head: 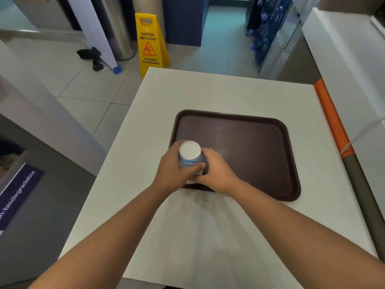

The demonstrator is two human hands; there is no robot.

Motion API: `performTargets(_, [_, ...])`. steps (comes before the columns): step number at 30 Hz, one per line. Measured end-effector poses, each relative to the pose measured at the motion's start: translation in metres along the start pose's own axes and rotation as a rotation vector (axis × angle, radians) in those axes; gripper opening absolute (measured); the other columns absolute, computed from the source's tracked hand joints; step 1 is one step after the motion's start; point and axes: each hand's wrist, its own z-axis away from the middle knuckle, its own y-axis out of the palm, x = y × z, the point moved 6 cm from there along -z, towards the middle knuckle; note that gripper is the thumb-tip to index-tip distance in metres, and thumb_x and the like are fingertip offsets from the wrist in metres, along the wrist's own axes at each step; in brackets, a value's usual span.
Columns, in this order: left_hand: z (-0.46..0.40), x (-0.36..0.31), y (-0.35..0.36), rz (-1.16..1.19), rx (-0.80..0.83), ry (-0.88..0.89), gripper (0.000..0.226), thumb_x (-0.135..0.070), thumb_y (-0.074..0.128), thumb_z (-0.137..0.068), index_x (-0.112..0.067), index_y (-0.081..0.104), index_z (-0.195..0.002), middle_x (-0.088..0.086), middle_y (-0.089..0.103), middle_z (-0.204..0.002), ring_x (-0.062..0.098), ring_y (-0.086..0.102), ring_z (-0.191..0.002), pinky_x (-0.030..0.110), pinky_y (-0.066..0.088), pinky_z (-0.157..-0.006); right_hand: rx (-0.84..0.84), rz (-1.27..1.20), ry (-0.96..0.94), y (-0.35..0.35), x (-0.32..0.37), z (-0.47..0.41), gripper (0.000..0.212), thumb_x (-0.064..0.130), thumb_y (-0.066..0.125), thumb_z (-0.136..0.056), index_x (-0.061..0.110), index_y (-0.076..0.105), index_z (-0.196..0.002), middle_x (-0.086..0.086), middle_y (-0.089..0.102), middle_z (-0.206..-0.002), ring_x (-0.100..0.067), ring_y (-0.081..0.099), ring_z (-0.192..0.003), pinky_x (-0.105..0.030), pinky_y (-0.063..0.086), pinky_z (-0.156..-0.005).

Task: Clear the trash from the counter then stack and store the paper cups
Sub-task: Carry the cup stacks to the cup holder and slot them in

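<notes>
A white paper cup stack (190, 154) with blue wavy stripes stands upside down at the near-left corner of a dark brown tray (245, 147). Its flat white bottom faces up. My left hand (173, 166) wraps around the stack from the left, thumb across the front. My right hand (216, 171) grips its lower part from the right. How many cups are nested I cannot tell. The tray lies on a white counter (145, 122) and holds nothing else.
A bin (18, 190) with a purple "non-biodegradable" label sits to the left of the counter. A yellow wet-floor sign (149, 43) stands on the tiled floor beyond the far edge. An orange-and-grey rail (333, 122) runs along the counter's right side.
</notes>
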Motion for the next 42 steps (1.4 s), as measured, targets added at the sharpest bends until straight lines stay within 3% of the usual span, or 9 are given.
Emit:
performTargets(3, [-0.004, 0.004, 0.001, 0.029, 0.003, 0.004, 0.063, -0.031, 0.087, -0.066, -0.027, 0.054, -0.12, -0.017, 0.062, -0.109, -0.006, 0.059, -0.1, 0.005, 0.044, -0.078, -0.053, -0.001, 0.014, 0.002, -0.003, -0.005, 0.064, 0.031, 0.077, -0.068, 0.028, 0.048, -0.125, 0.013, 0.05, -0.117, -0.013, 0.044, -0.118, -0.031, 0.045, -0.093])
performTargets(8, [-0.008, 0.01, 0.012, 0.051, 0.049, 0.01, 0.068, -0.035, 0.089, -0.062, -0.025, 0.057, -0.121, -0.016, 0.063, -0.111, -0.004, 0.059, -0.101, 0.01, 0.046, -0.081, -0.151, 0.008, 0.043, -0.004, -0.015, -0.003, 0.072, 0.04, 0.075, -0.054, 0.028, 0.052, -0.122, 0.01, 0.056, -0.116, -0.011, 0.046, -0.112, -0.033, 0.046, -0.092])
performTargets(14, [-0.016, 0.01, 0.027, 0.017, 0.088, -0.014, 0.066, -0.038, 0.089, -0.059, -0.028, 0.059, -0.117, -0.014, 0.066, -0.104, -0.001, 0.062, -0.095, 0.015, 0.048, -0.078, -0.244, -0.022, 0.048, -0.012, -0.023, 0.004, 0.069, 0.03, 0.086, -0.056, 0.023, 0.056, -0.118, 0.01, 0.055, -0.107, -0.006, 0.046, -0.103, -0.016, 0.037, -0.076])
performTargets(19, [-0.02, 0.007, 0.036, -0.035, 0.099, 0.016, 0.061, -0.04, 0.086, -0.063, -0.029, 0.061, -0.118, -0.015, 0.068, -0.098, -0.003, 0.062, -0.089, 0.011, 0.046, -0.076, -0.255, -0.035, 0.045, -0.02, -0.027, 0.01, 0.071, 0.034, 0.082, -0.058, 0.023, 0.055, -0.122, 0.01, 0.057, -0.112, -0.004, 0.044, -0.105, -0.011, 0.035, -0.078])
performTargets(23, [-0.021, 0.001, 0.039, -0.059, 0.069, 0.042, 0.058, -0.043, 0.084, -0.067, -0.028, 0.062, -0.118, -0.015, 0.068, -0.094, -0.003, 0.063, -0.085, 0.005, 0.044, -0.071, -0.212, -0.017, 0.018, -0.028, -0.034, 0.019, 0.072, 0.037, 0.08, -0.066, 0.026, 0.05, -0.13, 0.014, 0.055, -0.121, -0.001, 0.042, -0.112, -0.013, 0.038, -0.089])
performTargets(28, [-0.028, -0.017, 0.046, -0.053, 0.053, 0.044, 0.053, -0.048, 0.083, -0.066, -0.028, 0.065, -0.112, -0.018, 0.068, -0.09, -0.004, 0.064, -0.084, 0.016, 0.051, -0.074, -0.227, -0.031, 0.045, -0.042, -0.043, 0.035, 0.077, 0.038, 0.082, -0.069, 0.033, 0.044, -0.135, 0.019, 0.049, -0.128, 0.003, 0.039, -0.118, -0.01, 0.033, -0.089])
performTargets(35, [-0.044, -0.087, 0.059, -0.038, 0.119, 0.116, 0.037, -0.051, 0.083, -0.063, -0.038, 0.064, -0.091, -0.021, 0.071, -0.084, -0.007, 0.066, -0.08, 0.028, 0.057, -0.073, -0.412, -0.115, 0.048, -0.092, -0.038, 0.066, 0.093, 0.046, 0.084, -0.064, 0.036, 0.033, -0.141, 0.019, 0.041, -0.138, 0.006, 0.033, -0.131, -0.015, 0.034, -0.101])
performTargets(40, [-0.053, -0.178, 0.102, -0.01, 0.239, 0.236, 0.042, -0.051, 0.083, -0.063, -0.029, 0.07, -0.097, -0.016, 0.073, -0.09, -0.004, 0.067, -0.082, 0.031, 0.058, -0.077, -0.606, -0.121, 0.103, -0.163, -0.058, 0.126, 0.097, 0.047, 0.085, -0.063, 0.048, 0.025, -0.14, 0.034, 0.031, -0.139, 0.01, 0.03, -0.133, -0.011, 0.029, -0.101])
performTargets(42, [-0.052, -0.222, 0.132, -0.007, 0.292, 0.3, 0.042, -0.051, 0.083, -0.062, -0.029, 0.071, -0.096, -0.015, 0.074, -0.091, -0.002, 0.068, -0.083, 0.032, 0.057, -0.077, -0.674, -0.105, 0.165, -0.198, -0.074, 0.157, 0.096, 0.048, 0.084, -0.063, 0.048, 0.026, -0.139, 0.028, 0.033, -0.141, 0.007, 0.031, -0.132, -0.013, 0.029, -0.1])
